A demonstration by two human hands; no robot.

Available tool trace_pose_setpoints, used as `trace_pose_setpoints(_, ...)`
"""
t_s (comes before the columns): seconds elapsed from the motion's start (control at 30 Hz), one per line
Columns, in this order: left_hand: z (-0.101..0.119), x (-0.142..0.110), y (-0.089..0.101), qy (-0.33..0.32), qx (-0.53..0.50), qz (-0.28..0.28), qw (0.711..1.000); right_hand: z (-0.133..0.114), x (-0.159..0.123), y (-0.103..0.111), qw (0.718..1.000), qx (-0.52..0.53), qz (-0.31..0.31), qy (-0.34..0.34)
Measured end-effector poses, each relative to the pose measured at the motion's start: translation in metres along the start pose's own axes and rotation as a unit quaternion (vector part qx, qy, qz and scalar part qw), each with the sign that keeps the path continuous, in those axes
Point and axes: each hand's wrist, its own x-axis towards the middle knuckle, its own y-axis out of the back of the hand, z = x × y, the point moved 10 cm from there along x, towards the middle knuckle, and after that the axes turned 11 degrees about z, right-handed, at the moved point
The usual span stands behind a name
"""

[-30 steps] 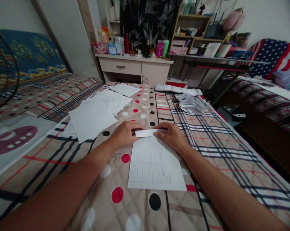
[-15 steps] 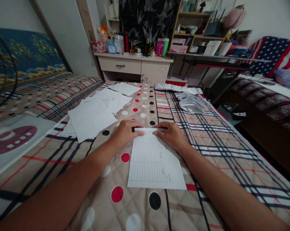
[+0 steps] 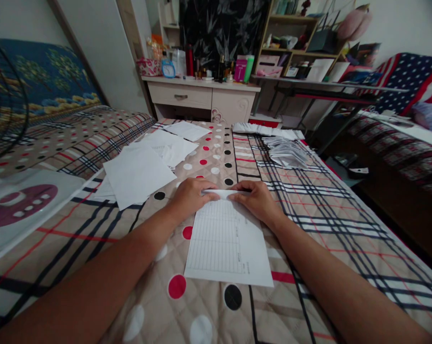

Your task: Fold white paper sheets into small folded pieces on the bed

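A printed sheet of paper (image 3: 227, 243) with a ruled table lies on the quilted bedspread (image 3: 309, 205) in front of me. Its far edge is turned over into a narrow folded strip. My left hand (image 3: 190, 197) pinches the left end of that fold, fingers curled onto it. My right hand (image 3: 257, 200) presses and pinches the right end. Both forearms stretch over the bed on either side of the sheet.
Loose white sheets (image 3: 139, 172) lie spread to the left, more (image 3: 187, 130) farther back. A pile of folded papers (image 3: 287, 154) sits at the right, near the bed's edge. A white fan base (image 3: 18, 210) rests at far left. A dresser (image 3: 201, 98) and shelves stand beyond.
The folded strip at the sheet's far edge has been flattened down under my fingers. My hands stayed at its two ends. The camera shifted slightly.
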Motion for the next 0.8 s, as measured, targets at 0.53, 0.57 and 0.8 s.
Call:
trace_pose_setpoints(0.53,-0.008,-0.001,-0.003,0.049,-0.06,-0.01,0.997,-0.015,-0.005,-0.006,0.998,0.009,-0.032,0.059)
trace_pose_setpoints(0.57,-0.009,-0.001,-0.003,0.061,-0.062,-0.012,0.996,-0.017,-0.006,-0.005,0.997,0.008,-0.03,0.066)
trace_pose_setpoints(0.8,-0.01,-0.003,-0.006,0.078,-0.052,-0.034,0.995,-0.024,-0.007,-0.006,0.996,0.018,-0.039,0.073)
